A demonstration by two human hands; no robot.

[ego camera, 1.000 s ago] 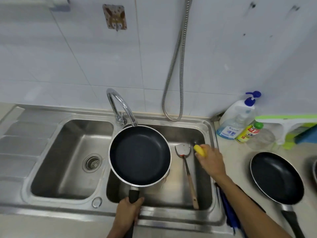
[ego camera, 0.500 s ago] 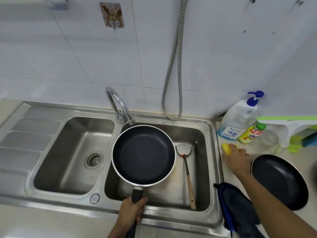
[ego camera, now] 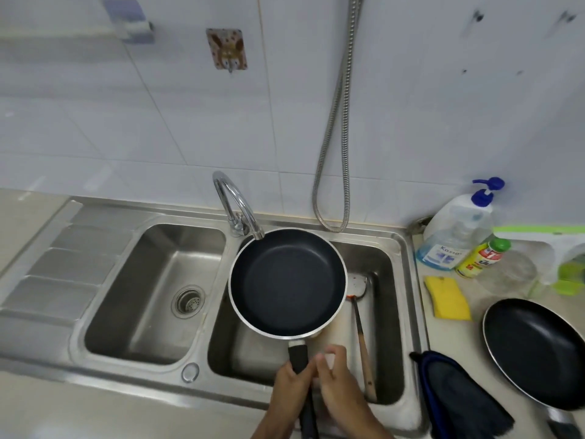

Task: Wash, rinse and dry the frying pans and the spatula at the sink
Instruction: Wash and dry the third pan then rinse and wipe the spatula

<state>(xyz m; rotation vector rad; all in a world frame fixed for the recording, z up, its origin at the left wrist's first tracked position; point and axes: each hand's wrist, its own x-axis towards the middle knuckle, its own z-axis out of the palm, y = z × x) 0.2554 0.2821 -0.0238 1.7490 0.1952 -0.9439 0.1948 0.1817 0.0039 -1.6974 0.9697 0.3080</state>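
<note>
A person stands at a steel double sink (ego camera: 408, 255), holding a dark frying pan (ego camera: 286, 283) level over the right basin, its far rim just under the curved tap (ego camera: 235, 204). The left hand (ego camera: 289, 389) grips the pan's black handle (ego camera: 299, 356), fingers (ego camera: 283, 373) clamped around it. The right hand (ego camera: 337, 383) sits just beside it on the right of the handle, fingers (ego camera: 329, 356) loosely curled and slightly blurred; whether they touch the handle cannot be told, and nothing is seen in them.

A spatula (ego camera: 361, 324) lies in the right basin, its metal blade toward the back wall and partly hidden by the pan, its wooden handle leaning against the front right corner. The left basin holds only its drain (ego camera: 188, 301).

On the tabletop (ego camera: 481, 312) to the right, a yellow sponge (ego camera: 448, 298) lies flat near the sink's edge. Behind it stand a pump bottle (ego camera: 456, 236) with a blue top and a small yellow bottle (ego camera: 482, 257) with a green cap. A second frying pan (ego camera: 538, 351) rests on the tabletop at the right, and a dark blue cloth (ego camera: 456, 394) lies draped between it and the sink. A metal hose (ego camera: 335, 147) hangs down the white tiled wall.
</note>
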